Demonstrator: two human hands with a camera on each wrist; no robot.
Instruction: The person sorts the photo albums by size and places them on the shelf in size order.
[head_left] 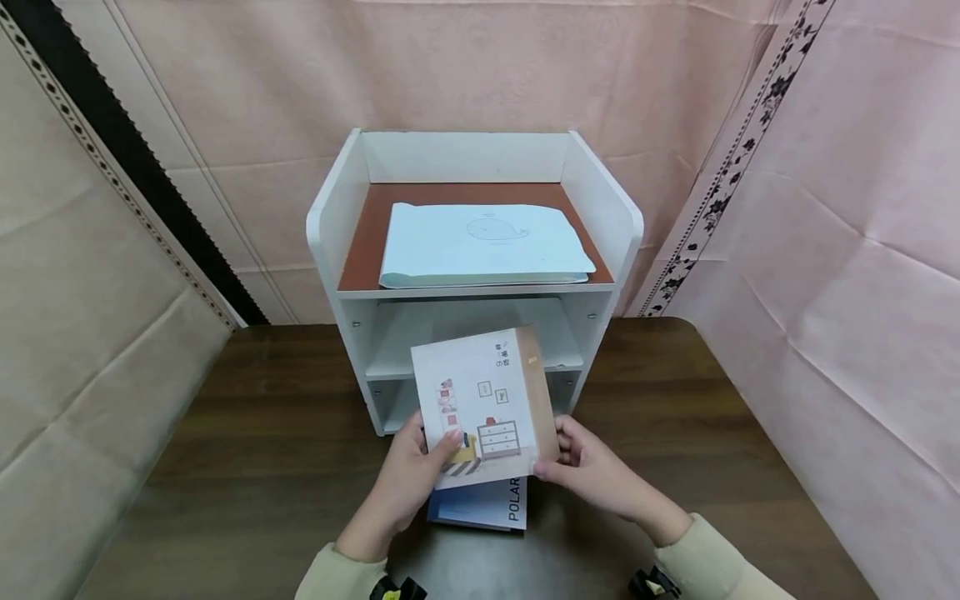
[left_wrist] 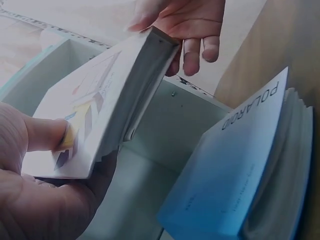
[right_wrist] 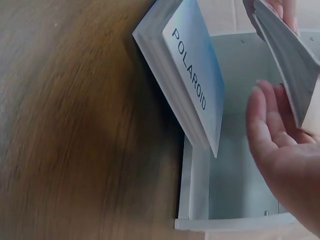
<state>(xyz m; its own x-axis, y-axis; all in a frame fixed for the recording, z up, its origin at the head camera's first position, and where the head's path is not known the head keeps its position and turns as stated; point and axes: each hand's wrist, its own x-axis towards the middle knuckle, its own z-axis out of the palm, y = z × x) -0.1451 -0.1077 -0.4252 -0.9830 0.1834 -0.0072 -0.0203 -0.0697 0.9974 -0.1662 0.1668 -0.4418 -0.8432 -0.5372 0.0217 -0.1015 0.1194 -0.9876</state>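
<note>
A white book point(head_left: 480, 400) with a tan strip along its right side and a printed drawer cabinet on its cover is held tilted in front of the shelf. My left hand point(head_left: 415, 467) grips its lower left side, thumb on the cover and fingers underneath. At the lower right corner my right hand point(head_left: 592, 471) pinches it, thumb in front and fingers curled behind the edge. Below it stands a blue-and-white album point(head_left: 476, 506) lettered POLAROID, partly covered by the book in the head view; its page edges point(right_wrist: 170, 85) show in the right wrist view.
A small white shelf point(head_left: 468, 154) stands at the back of the dark wooden table point(head_left: 285, 467). On its brown top lies a light blue folded sheet point(head_left: 480, 246) with a whale drawing. Two lower compartments open toward me. Pale curtains point(head_left: 847, 208) hang around the table.
</note>
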